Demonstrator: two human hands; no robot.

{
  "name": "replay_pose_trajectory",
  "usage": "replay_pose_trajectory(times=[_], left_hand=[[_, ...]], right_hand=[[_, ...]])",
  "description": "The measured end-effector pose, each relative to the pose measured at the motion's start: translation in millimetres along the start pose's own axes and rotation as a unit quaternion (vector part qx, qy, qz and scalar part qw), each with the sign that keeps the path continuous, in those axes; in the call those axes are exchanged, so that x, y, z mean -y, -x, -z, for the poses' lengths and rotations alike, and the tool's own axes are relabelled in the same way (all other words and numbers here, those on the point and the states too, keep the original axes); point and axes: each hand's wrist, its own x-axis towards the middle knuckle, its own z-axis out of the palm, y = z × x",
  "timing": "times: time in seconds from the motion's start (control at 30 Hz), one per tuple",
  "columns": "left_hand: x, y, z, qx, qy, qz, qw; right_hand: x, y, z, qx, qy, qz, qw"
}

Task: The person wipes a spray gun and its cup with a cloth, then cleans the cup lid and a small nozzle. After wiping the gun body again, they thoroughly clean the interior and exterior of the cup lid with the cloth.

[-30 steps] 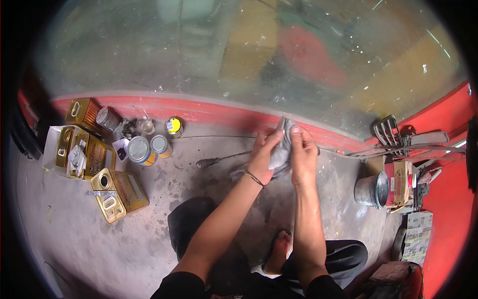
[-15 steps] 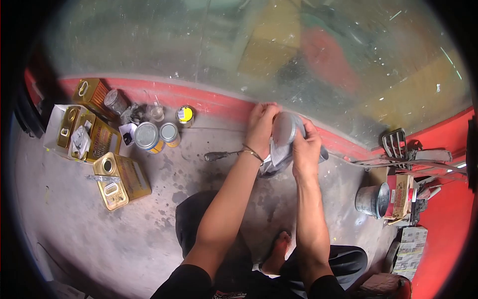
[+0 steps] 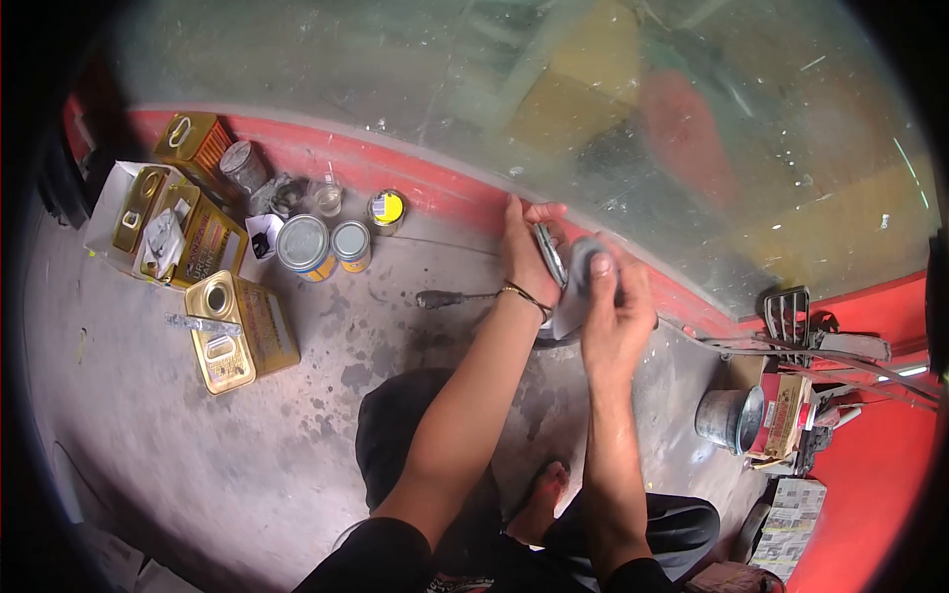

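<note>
My left hand (image 3: 524, 257) is closed around a round, flat, lid-like metal disc (image 3: 551, 255), seen nearly edge-on with a silvery rim. Just to its right, my right hand (image 3: 615, 314) pinches a grey piece of cloth or paper (image 3: 590, 259) between thumb and fingers; its exact kind I cannot tell. The thumb lies on top of this grey piece, which is close beside the disc. White material (image 3: 567, 314) hangs below the hands. On the floor left of my left wrist lies a dark-handled tool (image 3: 442, 298) with a thin shaft.
Several tins stand at left, including a large gold can (image 3: 242, 336) with a flat metal strip (image 3: 203, 324) across its top. A yellow-topped tin (image 3: 387, 209) sits by the red ledge (image 3: 435, 183) under the glass. At right are a metal pot (image 3: 727, 420) and cables (image 3: 771, 344).
The disc has turned from facing me to nearly edge-on in my left hand. My right hand has separated slightly from it, holding the grey piece. The view has shifted slightly.
</note>
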Motion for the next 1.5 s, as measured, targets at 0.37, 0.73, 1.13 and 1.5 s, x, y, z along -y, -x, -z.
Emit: replay_pose_trajectory(times=[0.37, 0.73, 1.13, 1.5], left_hand=[[19, 15, -7, 0.068, -0.203, -0.040, 0.976], [30, 19, 10, 0.113, -0.071, 0.067, 0.989], [41, 27, 3, 0.047, -0.061, 0.109, 0.991], [39, 32, -1, 0.160, -0.097, 0.078, 0.979]], right_hand=[[-7, 16, 21, 0.099, 0.056, -0.029, 0.993], [-11, 31, 22, 0.020, 0.030, 0.106, 0.994], [-26, 51, 42, 0.070, 0.015, 0.015, 0.997], [-19, -5, 56, -0.027, -0.395, -0.365, 0.843]])
